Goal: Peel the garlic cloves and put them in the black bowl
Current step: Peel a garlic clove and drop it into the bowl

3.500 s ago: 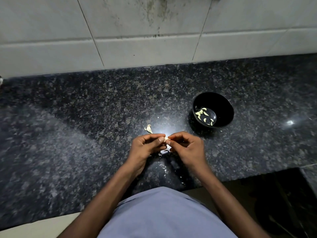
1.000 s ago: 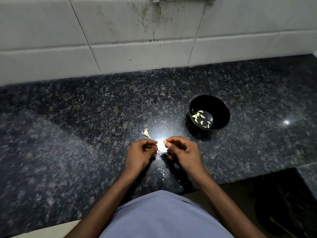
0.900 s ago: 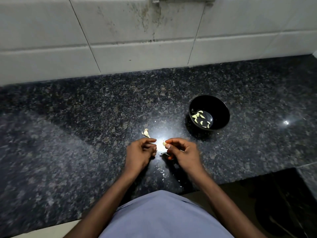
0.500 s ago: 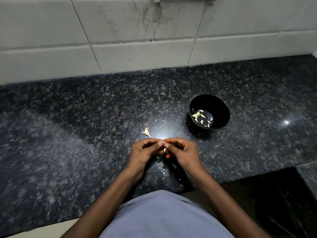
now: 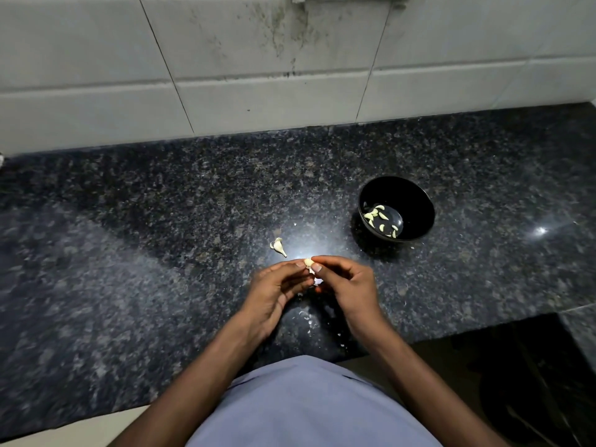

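Speckled dark granite desk (image 5: 161,253) under grey wall tiles (image 5: 96,59), lamp glare near the front middle. My left hand (image 5: 277,295) and right hand (image 5: 348,285) meet low over the front edge, fingers curled, both pinching one garlic clove (image 5: 308,262) between the tips; pale flesh shows at its top, a scrap of skin hangs below it. I judge the peel is partly off.

Black bowl (image 5: 419,201) sits toward the right back of my hands, well apart from them, with several peeled cloves (image 5: 380,219) lying on its bottom. So a good share looks done.

One unpeeled clove (image 5: 278,246) lies on the desk just left of the glare, near my hands. Skin flakes (image 5: 304,314) are scattered by the front edge. Left, as far as I see: finish this clove, drop it in, then the last one.
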